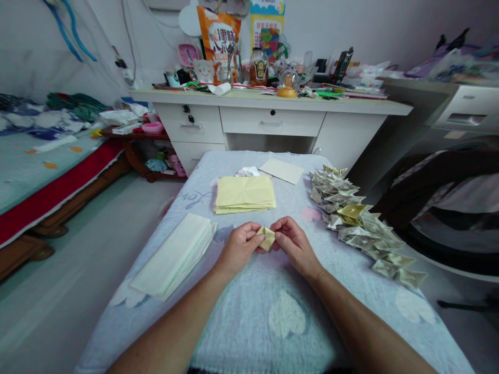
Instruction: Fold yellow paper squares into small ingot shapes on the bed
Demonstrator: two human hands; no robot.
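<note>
Between my two hands, over the middle of the cloth-covered table, is a small folded yellow paper (267,238). My left hand (242,244) pinches its left side with thumb and fingers. On the right edge, my right hand (293,243) grips the same paper with bent fingers. Just beyond the hands lies a stack of yellow paper sheets (245,193), creased on top. A long stack of pale folded paper (173,254) lies slanted to the left. Along the right side runs a pile of folded paper pieces (362,228), mostly greyish, a few golden yellow.
The table (234,322) wears a pale blue patterned cloth. A pale card (281,170) and a crumpled white tissue (248,171) lie at its far end. Behind stands a cluttered white desk (273,122). A bed (47,161) is at left, a washing machine (460,208) at right.
</note>
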